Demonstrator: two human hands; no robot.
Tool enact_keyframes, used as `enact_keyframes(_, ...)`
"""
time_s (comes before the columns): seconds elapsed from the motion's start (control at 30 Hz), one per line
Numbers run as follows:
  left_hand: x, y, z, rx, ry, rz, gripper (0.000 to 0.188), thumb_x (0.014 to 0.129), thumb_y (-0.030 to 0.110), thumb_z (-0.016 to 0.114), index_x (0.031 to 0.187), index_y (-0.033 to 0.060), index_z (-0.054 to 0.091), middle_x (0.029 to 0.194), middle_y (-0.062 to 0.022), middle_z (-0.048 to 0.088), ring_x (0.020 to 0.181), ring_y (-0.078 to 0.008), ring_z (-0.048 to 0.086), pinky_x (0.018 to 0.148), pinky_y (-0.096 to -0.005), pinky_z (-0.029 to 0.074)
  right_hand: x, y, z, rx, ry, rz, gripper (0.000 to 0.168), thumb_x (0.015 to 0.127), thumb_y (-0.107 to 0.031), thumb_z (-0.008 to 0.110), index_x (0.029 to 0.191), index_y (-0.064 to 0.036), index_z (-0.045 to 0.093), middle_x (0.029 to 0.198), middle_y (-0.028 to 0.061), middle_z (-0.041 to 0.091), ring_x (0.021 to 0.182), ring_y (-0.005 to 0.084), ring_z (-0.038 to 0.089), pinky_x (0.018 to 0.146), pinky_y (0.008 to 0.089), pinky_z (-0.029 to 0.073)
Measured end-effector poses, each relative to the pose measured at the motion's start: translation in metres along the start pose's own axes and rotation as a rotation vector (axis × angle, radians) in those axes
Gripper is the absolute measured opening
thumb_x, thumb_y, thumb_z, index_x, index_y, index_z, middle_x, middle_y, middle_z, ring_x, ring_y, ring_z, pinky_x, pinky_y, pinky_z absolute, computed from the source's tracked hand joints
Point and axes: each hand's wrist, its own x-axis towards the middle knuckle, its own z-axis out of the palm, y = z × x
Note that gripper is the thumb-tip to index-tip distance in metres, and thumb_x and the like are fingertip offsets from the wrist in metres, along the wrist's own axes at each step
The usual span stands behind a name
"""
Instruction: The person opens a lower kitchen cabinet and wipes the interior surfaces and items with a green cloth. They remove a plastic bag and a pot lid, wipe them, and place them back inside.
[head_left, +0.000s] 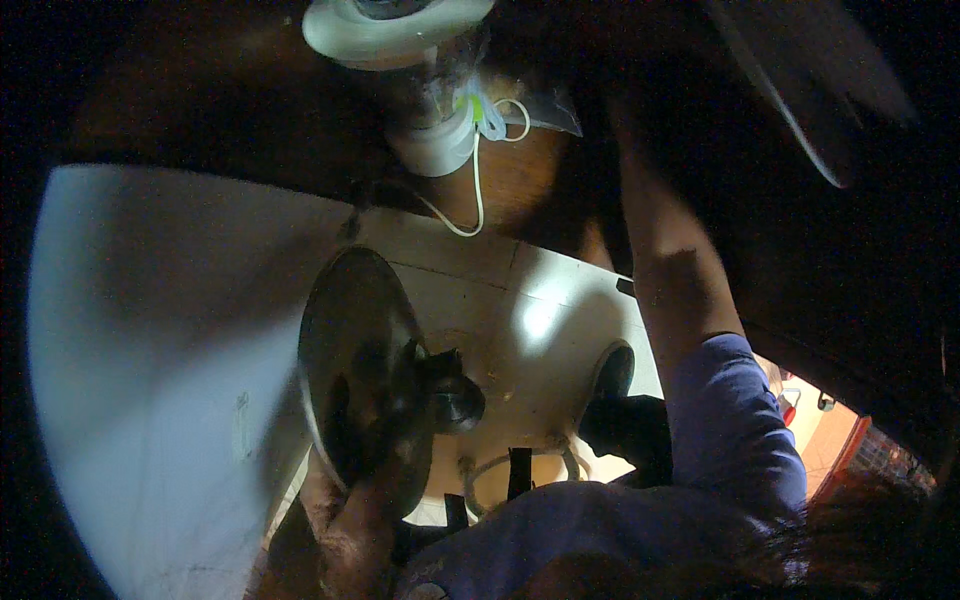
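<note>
A large round dark disc, seen at a slant and resembling a pot lid (352, 360), is at the lower left of centre, with a black knob-like part (457, 401) on its right side. My left hand (375, 472), dim and partly in shadow, grips it near its lower edge. My right arm, in a blue sleeve, reaches up into the dark; the right hand is lost from sight there. Near the top, a white round-rimmed object (397, 45) stands above a brown wooden surface (517, 180). Beside it are a looped white cord (478, 187), a bright green piece (475, 109) and clear plastic.
A pale panel (150, 360) fills the left side. Pale floor tiles (465, 262) lie below the wooden surface's edge. A dark shoe (615, 367) is on the floor, and a curved ring-like bar (491, 476) is close to my body. A dark surface borders the right arm.
</note>
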Motion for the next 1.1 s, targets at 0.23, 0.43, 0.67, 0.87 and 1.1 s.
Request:
enact_keyframes(0.23, 0.007, -0.004, -0.001, 0.001, 0.032, -0.037, 0.048, 0.075, 0.003, 0.049, 0.122, -0.0006, 0.043, 0.115, -0.0156, 0.052, 0.1, -0.0264, 0.053, 0.084, -0.0361, 0.045, 0.004, -0.003, 0.018, -0.046, -0.103, -0.07, 0.045, 0.084, -0.011, 0.047, 0.128, -0.013, 0.041, 0.108, 0.0121, 0.054, 0.09, 0.0242, 0.051, 0.079, 0.0344, 0.043)
enact_keyframes(0.43, 0.013, -0.001, 0.006, 0.001, 0.022, -0.033, 0.048, 0.075, 0.003, 0.049, 0.122, -0.0007, 0.043, 0.115, -0.0154, 0.052, 0.101, -0.0261, 0.052, 0.085, -0.0359, 0.045, -0.04, -0.003, 0.027, -0.095, -0.193, -0.086, 0.046, 0.082, -0.009, 0.05, 0.127, -0.013, 0.043, 0.115, 0.0125, 0.051, 0.098, 0.0241, 0.049, 0.085, 0.0332, 0.041)
enact_keyframes(0.67, 0.004, -0.009, -0.005, 0.022, 0.033, -0.031, 0.049, 0.074, 0.004, 0.05, 0.122, -0.0008, 0.043, 0.115, -0.015, 0.052, 0.101, -0.0257, 0.052, 0.085, -0.0356, 0.044, -0.121, -0.003, 0.002, -0.066, -0.422, 0.173, 0.046, 0.081, -0.007, 0.053, 0.126, -0.012, 0.045, 0.123, 0.013, 0.047, 0.106, 0.0239, 0.047, 0.091, 0.0318, 0.039)
enact_keyframes(0.87, 0.006, -0.019, -0.009, 0.046, 0.079, -0.061, 0.05, 0.073, 0.004, 0.051, 0.122, -0.0008, 0.043, 0.115, -0.0148, 0.052, 0.102, -0.0254, 0.052, 0.086, -0.0355, 0.043, -0.051, -0.011, -0.003, 0.044, 0.137, -0.039, 0.046, 0.08, -0.007, 0.053, 0.125, -0.012, 0.045, 0.124, 0.0143, 0.047, 0.108, 0.0253, 0.047, 0.092, 0.0325, 0.039)
enact_keyframes(1.1, 0.016, -0.025, -0.016, 0.049, 0.102, -0.1, 0.05, 0.073, 0.005, 0.051, 0.122, -0.0009, 0.043, 0.115, -0.0144, 0.052, 0.102, -0.0251, 0.051, 0.086, -0.0352, 0.043, 0.037, 0.006, 0.008, -0.12, 0.0, -0.063, 0.044, 0.081, -0.009, 0.052, 0.124, -0.011, 0.045, 0.121, 0.0162, 0.048, 0.107, 0.0277, 0.047, 0.091, 0.0345, 0.039)
